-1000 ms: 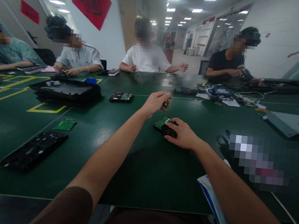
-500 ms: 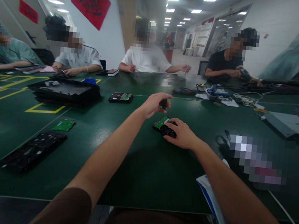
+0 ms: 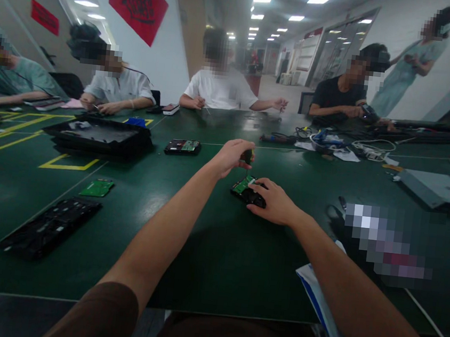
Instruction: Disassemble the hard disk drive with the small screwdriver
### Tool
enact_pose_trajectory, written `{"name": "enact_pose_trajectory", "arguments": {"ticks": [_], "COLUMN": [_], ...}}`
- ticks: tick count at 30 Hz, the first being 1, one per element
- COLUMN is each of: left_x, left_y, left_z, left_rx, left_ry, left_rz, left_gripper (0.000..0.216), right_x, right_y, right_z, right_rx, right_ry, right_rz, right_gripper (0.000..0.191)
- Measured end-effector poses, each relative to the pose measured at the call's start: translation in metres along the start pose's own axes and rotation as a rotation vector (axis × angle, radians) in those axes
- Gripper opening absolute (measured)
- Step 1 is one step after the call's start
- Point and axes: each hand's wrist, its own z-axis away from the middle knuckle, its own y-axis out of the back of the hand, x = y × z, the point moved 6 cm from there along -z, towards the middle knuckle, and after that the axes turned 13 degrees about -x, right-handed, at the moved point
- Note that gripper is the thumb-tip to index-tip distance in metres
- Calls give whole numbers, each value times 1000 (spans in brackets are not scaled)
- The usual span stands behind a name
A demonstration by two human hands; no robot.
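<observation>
A hard drive [image 3: 240, 189] lies on the dark green table, its green circuit board facing up. My right hand [image 3: 272, 200] grips its right side, thumb near me and fingers over the top. Above the board, my left hand [image 3: 231, 158] is closed around the dark handle of a screwdriver [image 3: 246, 156]. The screwdriver stands upright with its thin shaft pointing down at the board; whether the tip sits in a screw is too small to tell.
Left of my arm lie a loose green circuit board [image 3: 97, 188] and black drive bodies [image 3: 52, 225]. Another hard drive [image 3: 183, 146] and a black tray [image 3: 99, 136] are farther back. A grey metal box [image 3: 440, 189] and cables [image 3: 327, 138] occupy the right. Several people sit opposite.
My left fingers have shifted slightly around the screwdriver handle. The drive and my right hand stay in place. A standing person at the back right has moved left.
</observation>
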Motion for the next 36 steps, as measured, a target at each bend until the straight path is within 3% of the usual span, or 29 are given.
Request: {"name": "enact_pose_trajectory", "arguments": {"ticks": [4,10,17,21,24,27,31,36], "left_x": [-4,3,-4,1,4,1,-3,0], "left_y": [2,13,9,14,12,5,3,14], "left_z": [-2,-2,-3,-3,-2,-1,-1,-4], "left_rx": [24,128,117,153,117,50,62,130], "left_ry": [8,-68,-18,-48,-55,-12,16,-17], "left_rz": [73,-144,44,-96,-139,-43,60,-132], "left_gripper": [19,24,22,24,25,25,21,25], "right_x": [1,1,1,1,1,1,1,0], "right_y": [0,0,0,0,0,0,0,0], "right_z": [0,0,0,-1,-1,0,0,-1], "right_rx": [-4,-15,-7,-5,-1,0,-3,-23], "right_ry": [-3,-9,-2,-5,-3,2,0,-2], "right_rz": [-10,-16,-13,-11,-9,-10,-16,-16], "right_gripper": [66,69,68,68,68,67,67,68]}}
